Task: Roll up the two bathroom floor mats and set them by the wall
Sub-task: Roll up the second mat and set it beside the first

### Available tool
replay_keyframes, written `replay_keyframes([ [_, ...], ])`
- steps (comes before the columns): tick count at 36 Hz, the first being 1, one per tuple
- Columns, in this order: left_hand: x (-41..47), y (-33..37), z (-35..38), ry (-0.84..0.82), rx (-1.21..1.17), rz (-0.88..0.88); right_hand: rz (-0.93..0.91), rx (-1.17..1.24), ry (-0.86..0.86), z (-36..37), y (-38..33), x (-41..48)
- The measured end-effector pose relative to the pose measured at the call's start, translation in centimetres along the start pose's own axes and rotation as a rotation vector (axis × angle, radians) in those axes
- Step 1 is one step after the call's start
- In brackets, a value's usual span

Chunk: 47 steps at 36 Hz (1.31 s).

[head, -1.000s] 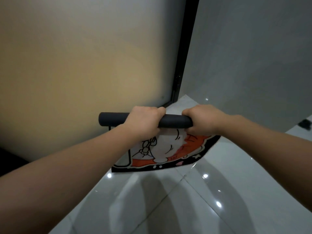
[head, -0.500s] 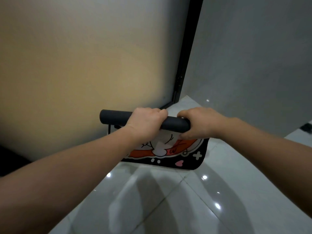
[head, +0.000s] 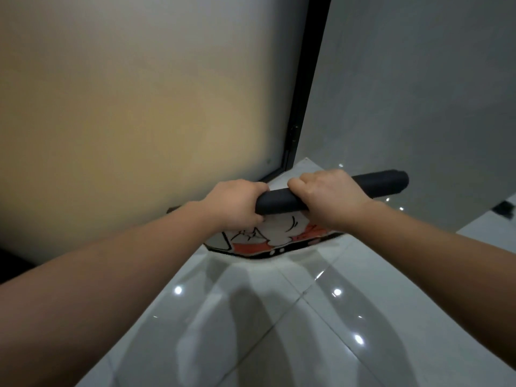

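Note:
A floor mat with a black back and an orange-and-white cartoon print is partly rolled into a dark tube [head: 382,184]. My left hand [head: 237,203] grips the tube's left end and my right hand [head: 329,196] grips its middle; the right end sticks out past my right hand. The unrolled printed part [head: 268,238] hangs below my hands, its lower edge close to the glossy floor. A second mat is not in sight.
A frosted glass door [head: 139,107] with a black frame [head: 304,107] stands ahead on the left. A grey wall [head: 418,93] runs to the right. White glossy floor tiles [head: 279,331] lie below. A small dark object [head: 504,209] sits at the far right.
The roll has shifted to the right: its free end now sticks out past my right hand instead of my left. Less of the printed part hangs loose.

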<state>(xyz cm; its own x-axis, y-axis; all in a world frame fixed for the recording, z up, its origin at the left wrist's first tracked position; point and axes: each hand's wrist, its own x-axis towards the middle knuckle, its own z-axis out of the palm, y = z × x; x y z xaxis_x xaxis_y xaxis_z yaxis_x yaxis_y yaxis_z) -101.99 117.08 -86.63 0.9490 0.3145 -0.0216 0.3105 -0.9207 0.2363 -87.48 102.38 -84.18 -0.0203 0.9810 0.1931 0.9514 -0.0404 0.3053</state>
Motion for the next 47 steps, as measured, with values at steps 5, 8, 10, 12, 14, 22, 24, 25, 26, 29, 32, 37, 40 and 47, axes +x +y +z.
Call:
replay_keyframes([
  [5,-0.4,0.3,0.3,0.278,0.281,0.093,0.139,0.307,-0.243,-0.2,0.8,0.7],
  [8,-0.4,0.6,0.2,0.331,0.302,0.122,0.223,0.489,-0.390,-0.1,1.2,0.7],
  [10,-0.3,0.6,0.2,0.304,0.299,0.114,0.225,0.447,-0.380,0.1,1.2,0.7],
  [12,-0.1,0.5,0.2,0.223,0.257,0.085,0.196,0.338,-0.326,0.1,1.0,0.5],
  [14,0.0,0.3,0.1,0.097,0.161,0.047,0.124,0.182,-0.227,0.0,0.9,0.1],
  [22,-0.2,0.1,0.1,-0.060,-0.066,-0.036,-0.012,0.025,0.022,0.1,0.6,-0.4],
  [24,0.0,0.1,0.4,0.053,0.078,0.006,0.037,0.078,-0.087,0.1,0.8,0.0],
  [25,0.0,0.1,0.5,0.106,0.150,0.036,0.064,0.122,-0.158,0.0,0.8,0.1],
  [26,0.0,0.1,0.6,0.154,0.204,0.063,0.096,0.187,-0.232,-0.3,0.8,0.2],
  [29,-0.1,0.3,0.7,0.248,0.275,0.106,0.208,0.437,-0.391,-0.9,0.9,0.4],
  [32,-0.1,0.4,0.7,0.265,0.299,0.112,0.249,0.488,-0.453,-1.1,1.0,0.6],
  [37,0.0,0.6,-0.2,0.095,0.080,0.052,0.096,0.132,-0.204,-0.6,1.0,0.0],
  [40,-0.1,0.6,-0.8,-0.096,-0.164,-0.026,-0.028,-0.044,0.079,-0.4,0.9,-0.5],
  [47,-0.2,0.5,-0.1,0.035,0.068,0.053,0.038,0.116,-0.127,-0.3,0.5,0.0],
])
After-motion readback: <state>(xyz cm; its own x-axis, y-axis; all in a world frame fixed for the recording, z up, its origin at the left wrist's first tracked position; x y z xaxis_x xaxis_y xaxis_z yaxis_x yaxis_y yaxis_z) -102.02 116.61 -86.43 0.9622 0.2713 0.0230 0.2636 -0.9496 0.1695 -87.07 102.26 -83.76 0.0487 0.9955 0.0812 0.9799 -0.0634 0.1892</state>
